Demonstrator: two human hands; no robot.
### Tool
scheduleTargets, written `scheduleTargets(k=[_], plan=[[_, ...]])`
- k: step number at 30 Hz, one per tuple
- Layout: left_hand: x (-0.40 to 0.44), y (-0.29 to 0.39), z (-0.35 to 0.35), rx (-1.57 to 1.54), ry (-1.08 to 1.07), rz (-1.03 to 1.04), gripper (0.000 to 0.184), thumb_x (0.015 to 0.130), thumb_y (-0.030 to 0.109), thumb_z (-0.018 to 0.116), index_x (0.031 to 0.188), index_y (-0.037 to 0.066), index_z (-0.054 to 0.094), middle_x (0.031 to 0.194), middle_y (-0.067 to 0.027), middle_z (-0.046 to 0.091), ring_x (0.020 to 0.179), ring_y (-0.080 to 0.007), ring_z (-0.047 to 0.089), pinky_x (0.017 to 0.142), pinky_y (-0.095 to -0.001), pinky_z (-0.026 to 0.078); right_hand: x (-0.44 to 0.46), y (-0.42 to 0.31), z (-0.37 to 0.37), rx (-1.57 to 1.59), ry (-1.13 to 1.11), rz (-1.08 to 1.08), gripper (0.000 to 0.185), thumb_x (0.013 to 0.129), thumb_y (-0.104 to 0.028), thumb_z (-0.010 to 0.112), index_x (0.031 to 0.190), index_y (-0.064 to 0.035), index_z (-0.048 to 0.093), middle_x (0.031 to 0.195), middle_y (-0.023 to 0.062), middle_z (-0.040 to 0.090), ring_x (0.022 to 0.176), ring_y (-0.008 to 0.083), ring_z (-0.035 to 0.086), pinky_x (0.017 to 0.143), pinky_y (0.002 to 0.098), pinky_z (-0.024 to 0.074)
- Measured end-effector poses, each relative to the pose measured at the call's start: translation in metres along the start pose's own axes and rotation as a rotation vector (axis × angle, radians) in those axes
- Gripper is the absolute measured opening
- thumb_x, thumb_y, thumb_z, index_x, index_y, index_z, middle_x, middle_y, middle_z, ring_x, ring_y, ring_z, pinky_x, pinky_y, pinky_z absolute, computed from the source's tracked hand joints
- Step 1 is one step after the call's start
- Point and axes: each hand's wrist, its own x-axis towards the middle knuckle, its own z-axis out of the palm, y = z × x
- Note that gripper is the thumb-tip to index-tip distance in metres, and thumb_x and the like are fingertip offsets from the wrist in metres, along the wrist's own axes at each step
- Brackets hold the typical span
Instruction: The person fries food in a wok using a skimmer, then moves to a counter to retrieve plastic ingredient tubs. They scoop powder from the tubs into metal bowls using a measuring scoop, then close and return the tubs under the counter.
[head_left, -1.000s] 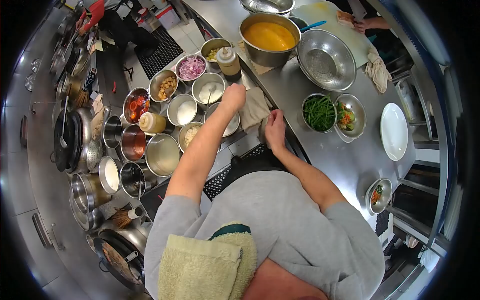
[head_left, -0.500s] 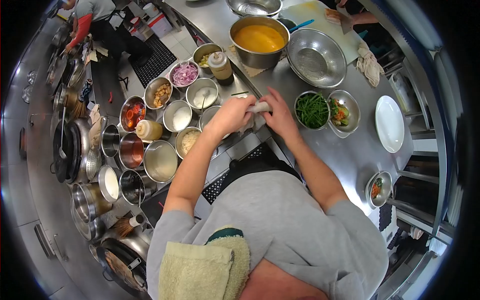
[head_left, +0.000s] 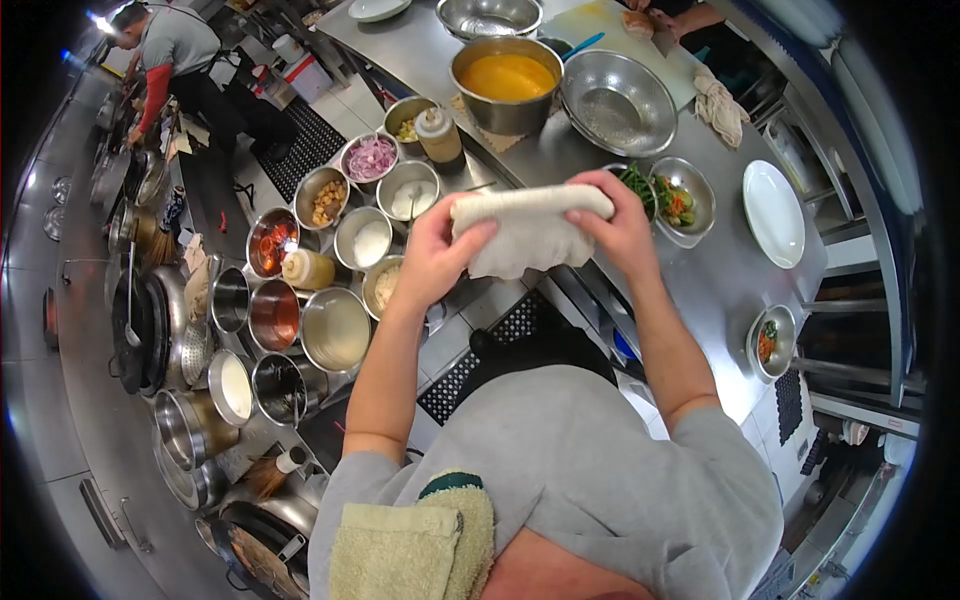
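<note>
A folded off-white cloth (head_left: 530, 230) is stretched between my two hands in front of my waist. My left hand (head_left: 440, 245) grips its left end, thumb on the near side. At the other end my right hand (head_left: 615, 225) is closed round the cloth the same way. Just past my right hand, a bowl of cut green vegetables (head_left: 636, 185) is partly covered by that hand. Near my left hand stand metal pots, among them one with white powder (head_left: 364, 240) and one with pale chopped pieces (head_left: 380, 287).
A pot of orange liquid (head_left: 508, 85) and a wide metal bowl (head_left: 620, 105) stand on the steel counter. At the right are a white oval plate (head_left: 773, 215) and small bowls. Sauce pots and woks line the left. One person (head_left: 185, 60) stands far left; another person's hand (head_left: 660, 20) shows top right.
The cloth, bunched between my fingers before, is now spread out wide and flat. My hands have moved apart. The view has shifted slightly.
</note>
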Motion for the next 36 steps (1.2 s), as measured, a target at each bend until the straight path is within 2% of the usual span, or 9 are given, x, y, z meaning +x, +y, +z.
scheduleTargets(k=[7, 10, 13, 19, 21, 22, 26, 29, 36], plan=[[-0.022, -0.025, 0.047, -0.228, 0.247, 0.125, 0.028, 0.097, 0.017, 0.052, 0.118, 0.0, 0.047, 0.108, -0.005, 0.059, 0.097, -0.0105, 0.055, 0.086, -0.027, 0.045, -0.012, 0.019, 0.008, 0.172, 0.024, 0.04, 0.044, 0.089, -0.021, 0.064, 0.126, -0.0034, 0.048, 0.107, 0.0047, 0.059, 0.094, 0.0109, 0.054, 0.081, 0.0248, 0.0443], [-0.026, -0.023, 0.06, -0.232, 0.345, 0.143, 0.026, 0.098, 0.019, 0.051, 0.116, 0.001, 0.048, 0.106, -0.0052, 0.059, 0.095, -0.0104, 0.055, 0.085, -0.0267, 0.045, -0.018, 0.022, 0.003, 0.2, -0.223, 0.004, 0.077, 0.091, -0.016, 0.059, 0.15, -0.0093, 0.01, 0.13, 0.012, 0.048, 0.105, 0.0169, 0.054, 0.091, 0.0291, 0.0428], [-0.038, -0.088, 0.064, -0.048, 0.494, -0.017, 0.025, 0.097, 0.021, 0.05, 0.112, 0.001, 0.05, 0.102, -0.0072, 0.06, 0.093, -0.0127, 0.055, 0.083, -0.0277, 0.045, -0.046, 0.059, -0.002, 0.119, -0.186, 0.136, 0.076, 0.09, -0.009, 0.057, 0.15, -0.0085, 0.01, 0.129, 0.0136, 0.048, 0.105, 0.0171, 0.054, 0.092, 0.0289, 0.0426], [-0.105, -0.142, 0.105, 0.109, 0.591, -0.07, 0.032, 0.093, 0.016, 0.055, 0.12, 0.001, 0.046, 0.094, -0.0111, 0.062, 0.088, -0.0141, 0.057, 0.077, -0.0308, 0.047, -0.113, 0.142, -0.012, -0.037, -0.22, 0.216, 0.035, 0.089, -0.003, 0.05, 0.124, -0.0037, 0.051, 0.104, 0.0092, 0.062, 0.091, 0.0123, 0.058, 0.078, 0.0267, 0.0465], [-0.108, -0.11, 0.111, 0.383, 0.515, -0.206, 0.034, 0.092, 0.012, 0.053, 0.125, 0.005, 0.044, 0.09, -0.0144, 0.06, 0.082, -0.0201, 0.058, 0.073, -0.0324, 0.047, -0.101, 0.141, -0.021, -0.105, -0.348, 0.201, 0.027, 0.087, -0.003, 0.05, 0.113, -0.0027, 0.056, 0.101, 0.0104, 0.063, 0.09, 0.0148, 0.059, 0.079, 0.0281, 0.0462], [-0.102, -0.095, 0.117, 0.374, 0.532, 0.007, 0.035, 0.087, 0.003, 0.051, 0.122, 0.007, 0.048, 0.089, -0.0188, 0.056, 0.078, -0.0294, 0.058, 0.071, -0.0352, 0.046, -0.088, 0.137, -0.022, -0.193, -0.455, 0.176, 0.022, 0.084, -0.003, 0.049, 0.103, -0.0018, 0.061, 0.098, 0.0115, 0.064, 0.089, 0.0172, 0.061, 0.08, 0.0295, 0.0458], [-0.065, -0.089, 0.09, 0.786, 0.258, 0.368, 0.043, 0.076, -0.008, 0.05, 0.116, 0.004, 0.055, 0.095, -0.0245, 0.054, 0.084, -0.041, 0.055, 0.075, -0.0429, 0.046, -0.04, 0.117, 0.001, -0.203, -0.296, 0.051, 0.022, 0.081, -0.003, 0.049, 0.099, -0.0018, 0.061, 0.096, 0.015, 0.063, 0.091, 0.0253, 0.061, 0.082, 0.0343, 0.0458], [-0.027, -0.087, 0.076, 0.838, 0.359, 0.248, 0.043, 0.076, -0.009, 0.049, 0.116, 0.003, 0.055, 0.097, -0.0256, 0.054, 0.087, -0.0426, 0.055, 0.077, -0.0451, 0.047, -0.003, 0.105, 0.023, -0.465, -0.119, -0.032, 0.021, 0.082, -0.003, 0.048, 0.098, -0.0021, 0.061, 0.095, 0.0175, 0.061, 0.095, 0.0341, 0.059, 0.083, 0.0395, 0.0458], [0.064, -0.126, -0.007, 1.142, 0.179, 0.027, 0.03, 0.074, -0.002, 0.053, 0.102, 0.003, 0.061, 0.086, -0.0242, 0.064, 0.084, -0.0415, 0.062, 0.074, -0.0477, 0.052, 0.082, 0.17, 0.064, -0.72, -0.319, 0.067, 0.018, 0.078, 0.0, 0.05, 0.094, -0.0023, 0.058, 0.101, 0.0212, 0.059, 0.098, 0.0393, 0.055, 0.085, 0.0437, 0.0439]])
